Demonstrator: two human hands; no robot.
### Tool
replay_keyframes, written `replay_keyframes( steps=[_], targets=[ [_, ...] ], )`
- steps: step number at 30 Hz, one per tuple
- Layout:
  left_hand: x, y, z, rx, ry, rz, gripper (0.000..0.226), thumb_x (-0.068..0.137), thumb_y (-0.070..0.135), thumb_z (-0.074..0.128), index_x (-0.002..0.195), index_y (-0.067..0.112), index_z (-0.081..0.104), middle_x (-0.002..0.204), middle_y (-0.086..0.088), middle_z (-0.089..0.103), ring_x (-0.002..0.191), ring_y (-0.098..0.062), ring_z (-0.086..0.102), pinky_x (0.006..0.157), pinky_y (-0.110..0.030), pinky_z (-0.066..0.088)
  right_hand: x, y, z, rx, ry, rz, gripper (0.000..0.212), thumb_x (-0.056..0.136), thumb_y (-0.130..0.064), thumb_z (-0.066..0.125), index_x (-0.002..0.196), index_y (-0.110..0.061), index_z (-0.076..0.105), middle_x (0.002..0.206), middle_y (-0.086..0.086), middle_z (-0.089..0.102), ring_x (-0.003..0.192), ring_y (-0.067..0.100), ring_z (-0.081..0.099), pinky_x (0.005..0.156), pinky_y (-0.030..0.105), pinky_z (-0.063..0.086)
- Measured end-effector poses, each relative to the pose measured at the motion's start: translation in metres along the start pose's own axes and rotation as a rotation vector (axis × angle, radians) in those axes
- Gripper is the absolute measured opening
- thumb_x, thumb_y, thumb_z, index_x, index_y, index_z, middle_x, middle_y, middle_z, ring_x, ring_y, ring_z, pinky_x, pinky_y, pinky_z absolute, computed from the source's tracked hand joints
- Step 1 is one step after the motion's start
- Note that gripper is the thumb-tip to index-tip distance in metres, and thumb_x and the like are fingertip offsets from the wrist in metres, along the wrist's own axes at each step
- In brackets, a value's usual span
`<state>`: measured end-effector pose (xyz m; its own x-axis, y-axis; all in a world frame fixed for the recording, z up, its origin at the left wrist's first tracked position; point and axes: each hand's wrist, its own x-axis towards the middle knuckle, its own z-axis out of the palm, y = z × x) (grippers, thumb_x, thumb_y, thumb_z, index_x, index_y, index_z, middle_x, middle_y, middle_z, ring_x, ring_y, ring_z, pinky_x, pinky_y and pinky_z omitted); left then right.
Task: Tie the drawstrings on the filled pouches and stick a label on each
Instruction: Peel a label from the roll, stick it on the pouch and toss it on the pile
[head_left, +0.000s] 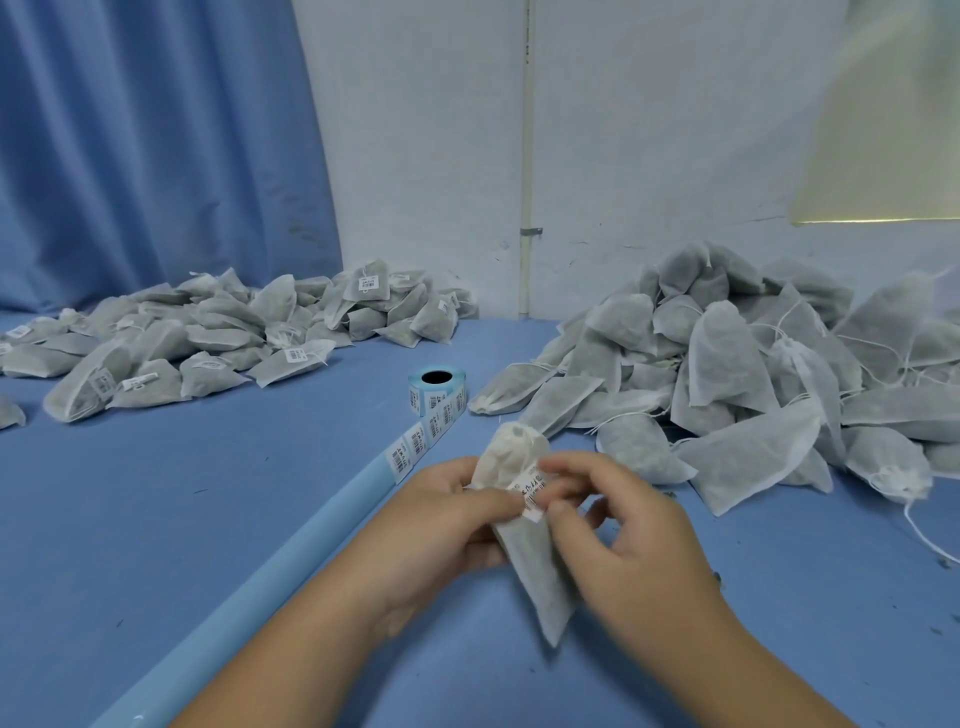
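The left hand's (441, 519) fingers are mostly hidden behind the pouch (537, 571), and only its thumb shows in front, pressed on the edge of the label (531, 499). The print on that label is too small to read. The pouch's neck is gathered shut, but its string and any knot are hard to make out. The pouch is held between both hands just above the blue table (208, 493), in the near middle. Its long axis runs away from the person, with the gathered neck pointing up and away towards the label roll (436, 389) and the bottom corner pointing down towards the person. The left hand grips the pouch from the left side. The right hand's (634, 535) forefinger and thumb are curled close together, pinching the label against the pouch's front. There is one pouch in hand, one label on it and one roll. The roll's backing strip (291, 551) trails towards the lower left. There are two heaps. The labelled heap (208, 332) at the far left is cut off by the frame's left edge. The unlabelled heap (727, 374) on the right is cut off by the right edge. Each heap holds too many overlapping pouches to count.
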<state>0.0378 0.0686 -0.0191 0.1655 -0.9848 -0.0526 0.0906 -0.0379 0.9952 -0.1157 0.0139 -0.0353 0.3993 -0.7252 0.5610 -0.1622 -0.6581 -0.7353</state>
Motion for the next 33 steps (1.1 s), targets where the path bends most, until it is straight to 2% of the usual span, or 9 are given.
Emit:
replay_keyframes(
  steps=[2, 5, 11, 14, 17, 23, 26, 30, 33],
  targets=[
    [-0.0015, 0.0003, 0.0005, 0.008, -0.035, 0.014, 0.022, 0.092, -0.003, 0.056, 0.108, 0.003, 0.069, 0.106, -0.016, 0.074, 0.095, -0.025, 0.072, 0.077, -0.03, 0.057, 0.0034, 0.001, -0.0026, 0.034, 0.093, 0.072, 0.028, 0.079, -0.015, 0.074, 0.094, -0.036, 0.064, 0.09, -0.02, 0.064, 0.09, 0.003, 0.058, 0.074, 0.012, 0.042],
    [-0.0022, -0.0006, 0.0005, 0.052, -0.107, 0.026, 0.029, 0.082, 0.008, 0.063, 0.111, 0.006, 0.071, 0.11, -0.016, 0.073, 0.104, -0.029, 0.07, 0.083, -0.032, 0.057, 0.0071, 0.0002, -0.006, 0.203, -0.022, 0.272, 0.027, 0.073, -0.029, 0.081, 0.096, -0.031, 0.068, 0.092, -0.014, 0.067, 0.084, 0.004, 0.062, 0.072, 0.016, 0.047],
    [-0.0034, -0.0026, 0.0034, 0.126, -0.133, -0.01, 0.035, 0.079, 0.016, 0.066, 0.113, 0.009, 0.069, 0.109, -0.013, 0.074, 0.103, -0.029, 0.07, 0.083, -0.037, 0.058, 0.0078, -0.0015, -0.0068, 0.418, -0.048, 0.465, 0.009, 0.074, -0.019, 0.078, 0.078, -0.012, 0.072, 0.08, 0.016, 0.072, 0.068, 0.021, 0.063, 0.065, 0.037, 0.051],
    [-0.0054, -0.0028, 0.006, 0.209, -0.132, -0.051, 0.038, 0.079, 0.032, 0.068, 0.111, 0.011, 0.07, 0.106, -0.011, 0.075, 0.104, -0.032, 0.069, 0.095, -0.051, 0.053, 0.0076, 0.0006, -0.0094, 0.505, -0.029, 0.524, 0.015, 0.073, -0.02, 0.079, 0.072, -0.009, 0.07, 0.072, 0.014, 0.069, 0.062, 0.019, 0.062, 0.054, 0.028, 0.049],
    [-0.0059, -0.0027, 0.0068, 0.227, -0.109, -0.048, 0.036, 0.077, 0.03, 0.071, 0.107, 0.01, 0.071, 0.106, -0.012, 0.074, 0.104, -0.033, 0.069, 0.098, -0.055, 0.05, 0.0063, 0.0007, -0.0096, 0.597, -0.069, 0.591, 0.023, 0.063, -0.032, 0.081, 0.067, -0.012, 0.07, 0.071, 0.013, 0.069, 0.059, 0.02, 0.063, 0.05, 0.028, 0.049],
    [-0.0074, 0.0009, 0.0014, 0.226, -0.136, 0.048, 0.036, 0.074, 0.018, 0.074, 0.108, 0.006, 0.07, 0.108, -0.012, 0.074, 0.099, -0.026, 0.07, 0.094, -0.041, 0.052, 0.0075, 0.0044, -0.0106, 0.802, -0.185, 0.735, 0.063, 0.06, -0.037, 0.081, 0.098, 0.01, 0.064, 0.099, 0.03, 0.069, 0.078, 0.034, 0.066, 0.073, 0.043, 0.056],
    [-0.0077, 0.0016, 0.0, 0.211, -0.148, 0.057, 0.037, 0.075, 0.016, 0.073, 0.11, 0.004, 0.068, 0.11, -0.015, 0.073, 0.1, -0.026, 0.069, 0.097, -0.042, 0.051, 0.0065, 0.0033, -0.0085, 0.772, -0.193, 0.703, 0.058, 0.06, -0.04, 0.081, 0.092, 0.006, 0.068, 0.094, 0.028, 0.07, 0.077, 0.033, 0.066, 0.071, 0.042, 0.055],
    [-0.0073, 0.0, 0.002, 0.218, -0.124, 0.025, 0.042, 0.069, 0.032, 0.072, 0.103, 0.009, 0.072, 0.105, -0.013, 0.073, 0.094, -0.023, 0.067, 0.092, -0.044, 0.05, 0.0061, -0.0005, -0.0067, 0.498, -0.056, 0.594, 0.035, 0.06, -0.046, 0.08, 0.056, -0.016, 0.062, 0.061, 0.008, 0.061, 0.054, 0.017, 0.054, 0.05, 0.027, 0.044],
    [-0.0072, -0.0021, 0.0083, 0.268, -0.083, 0.028, 0.042, 0.071, 0.046, 0.071, 0.098, 0.015, 0.074, 0.104, -0.013, 0.073, 0.093, -0.024, 0.068, 0.088, -0.042, 0.052, 0.0075, 0.0011, -0.0058, 0.319, 0.025, 0.481, 0.043, 0.07, -0.039, 0.079, 0.055, -0.009, 0.052, 0.055, 0.003, 0.049, 0.051, 0.015, 0.044, 0.05, 0.028, 0.037]
  ],
)
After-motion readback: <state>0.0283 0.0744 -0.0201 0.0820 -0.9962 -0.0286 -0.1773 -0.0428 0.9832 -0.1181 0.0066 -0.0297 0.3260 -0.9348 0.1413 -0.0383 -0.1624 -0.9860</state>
